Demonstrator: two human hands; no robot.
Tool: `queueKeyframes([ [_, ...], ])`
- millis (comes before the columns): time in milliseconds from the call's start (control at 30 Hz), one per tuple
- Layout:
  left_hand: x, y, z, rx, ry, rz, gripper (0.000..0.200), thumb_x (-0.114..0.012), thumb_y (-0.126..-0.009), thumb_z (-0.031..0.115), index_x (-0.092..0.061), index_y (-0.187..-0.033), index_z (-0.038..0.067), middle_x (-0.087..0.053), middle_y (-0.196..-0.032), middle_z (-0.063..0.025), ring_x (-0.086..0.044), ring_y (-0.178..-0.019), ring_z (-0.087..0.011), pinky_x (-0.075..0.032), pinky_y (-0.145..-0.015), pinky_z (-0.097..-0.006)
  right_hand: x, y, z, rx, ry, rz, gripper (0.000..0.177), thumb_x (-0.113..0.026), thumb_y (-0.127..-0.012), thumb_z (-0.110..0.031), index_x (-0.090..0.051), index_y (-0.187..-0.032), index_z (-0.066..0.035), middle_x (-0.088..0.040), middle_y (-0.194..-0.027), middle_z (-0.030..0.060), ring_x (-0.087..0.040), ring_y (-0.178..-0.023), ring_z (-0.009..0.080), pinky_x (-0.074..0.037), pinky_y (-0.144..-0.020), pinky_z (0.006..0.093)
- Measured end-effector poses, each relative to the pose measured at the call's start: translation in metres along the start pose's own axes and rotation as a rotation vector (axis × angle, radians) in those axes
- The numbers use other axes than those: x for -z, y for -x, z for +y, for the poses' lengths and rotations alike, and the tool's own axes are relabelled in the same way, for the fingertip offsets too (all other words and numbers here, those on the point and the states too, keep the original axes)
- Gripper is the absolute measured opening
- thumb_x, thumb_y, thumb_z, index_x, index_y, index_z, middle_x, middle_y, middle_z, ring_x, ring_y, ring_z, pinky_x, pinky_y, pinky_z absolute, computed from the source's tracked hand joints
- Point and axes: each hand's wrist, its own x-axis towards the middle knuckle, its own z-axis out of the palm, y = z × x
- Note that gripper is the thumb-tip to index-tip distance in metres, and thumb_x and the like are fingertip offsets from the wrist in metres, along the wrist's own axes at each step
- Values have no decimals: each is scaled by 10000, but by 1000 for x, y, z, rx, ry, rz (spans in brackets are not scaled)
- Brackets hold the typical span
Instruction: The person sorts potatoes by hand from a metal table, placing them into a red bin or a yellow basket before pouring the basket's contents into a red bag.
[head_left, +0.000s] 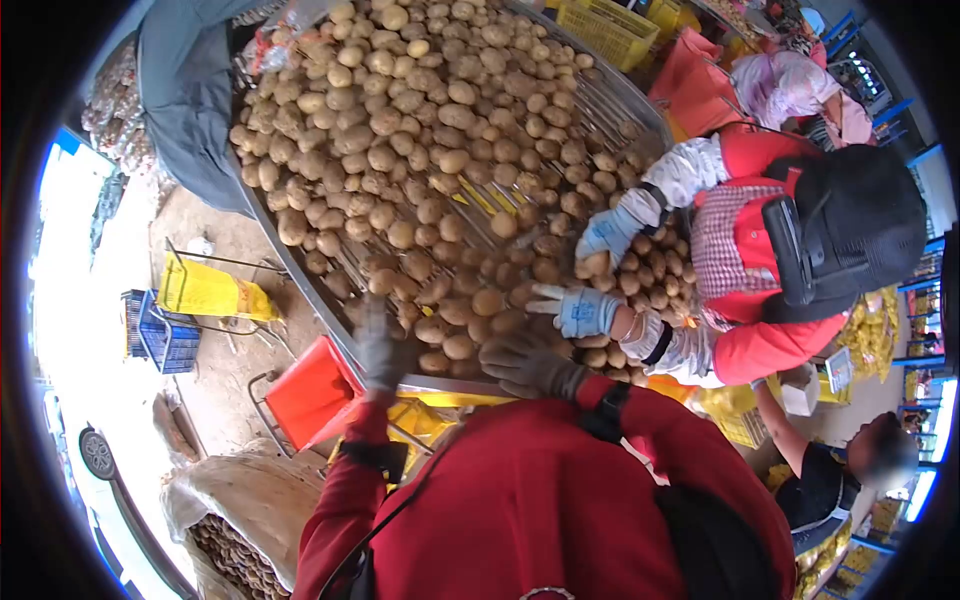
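Many potatoes (400, 235) lie heaped on a slatted sorting table (600, 95) with a metal rim. My left hand (378, 350), in a grey glove, is at the table's near left edge beside the potatoes; motion smears its fingers. In a dark grey glove, my right hand (532, 364) reaches over the near edge with its fingers stretched out to the left, close to several potatoes (458, 346). I see nothing held in it. Across from it, a co-worker's gloved hand (585, 312) points over the potatoes, and their other hand (608, 236) is on a potato.
The co-worker in a black cap (860, 230) leans over the table's right end. At the left stand a red chute (312, 395), a yellow bag on a frame (215, 292) and a blue crate (175, 340). A large sack of potatoes (240, 500) is at the lower left.
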Motion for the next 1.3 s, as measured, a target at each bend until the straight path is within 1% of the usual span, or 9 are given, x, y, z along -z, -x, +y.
queueKeyframes([
  [100,-46,-5,77,-103,-145,-304,936,-613,-915,637,-364,-1610,62,-352,-1651,-264,-299,-1534,-496,-263,-1241,-585,21,12,20,-59,82,15,419,-681,-915,-294,-697,-1311,-157,-591,-1462,48,-532,-1378,329,-427,-1144,522],
  [267,-13,-65,151,-306,119,-650,755,-592,-979,484,-417,-1580,62,-433,-1607,-221,-406,-1481,-441,-345,-1207,-531,21,37,50,-203,-14,-17,407,-735,-911,-265,-710,-1297,-142,-687,-1305,129,-617,-1298,311,-483,-1102,445],
  [400,-13,-250,121,-450,126,-414,738,-547,-1010,503,-386,-1616,112,-360,-1680,-167,-328,-1553,-383,-305,-1257,-504,60,21,41,-494,-427,75,428,-730,-913,-273,-685,-1316,-135,-716,-1165,143,-689,-1095,324,-554,-950,412],
  [600,8,-512,43,-188,-22,-5,734,-548,-991,507,-485,-1527,10,-433,-1616,-234,-437,-1470,-431,-380,-1204,-482,35,12,163,-470,39,-1003,468,-638,-943,-380,-652,-1393,-254,-362,-1681,-42,-427,-1480,201,-369,-1149,687],
  [800,18,-576,132,-41,-368,-335,716,-614,-937,566,-561,-1491,115,-583,-1467,-220,-561,-1367,-353,-475,-1110,-456,58,-6,102,-668,-637,150,321,-635,-1034,-243,-696,-1313,-96,-771,-1128,146,-732,-1095,348,-559,-990,422],
  [900,-15,-590,109,-47,-151,-314,693,-624,-931,573,-579,-1465,134,-604,-1454,-201,-600,-1327,-342,-498,-1085,-442,80,-69,115,-1027,-937,379,411,-632,-1029,-202,-613,-1427,-98,-750,-1207,152,-722,-1120,350,-557,-979,413],
  [967,-28,-567,115,-116,-83,-353,651,-608,-945,554,-585,-1458,155,-680,-1331,-191,-676,-1200,-361,-526,-1039,-450,143,-137,151,-674,-549,537,349,-675,-1002,-155,-668,-1340,-72,-711,-1318,178,-739,-1108,259,-594,-942,357],
  [1133,-65,-470,147,-145,4,-567,630,-582,-963,551,-562,-1465,170,-702,-1300,-195,-685,-1177,-390,-534,-1013,-469,163,-224,314,-448,-11,774,488,-722,-961,-275,-616,-1391,-69,-658,-1369,206,-718,-1120,355,-569,-981,440],
  [1300,-44,-455,133,-361,113,-574,728,-600,-944,564,-535,-1475,71,-652,-1394,-189,-630,-1264,-383,-496,-1065,-448,186,-222,432,-859,-142,452,672,-690,-969,-423,-493,-1500,-61,-622,-1402,242,-631,-1273,379,-503,-1078,451],
])
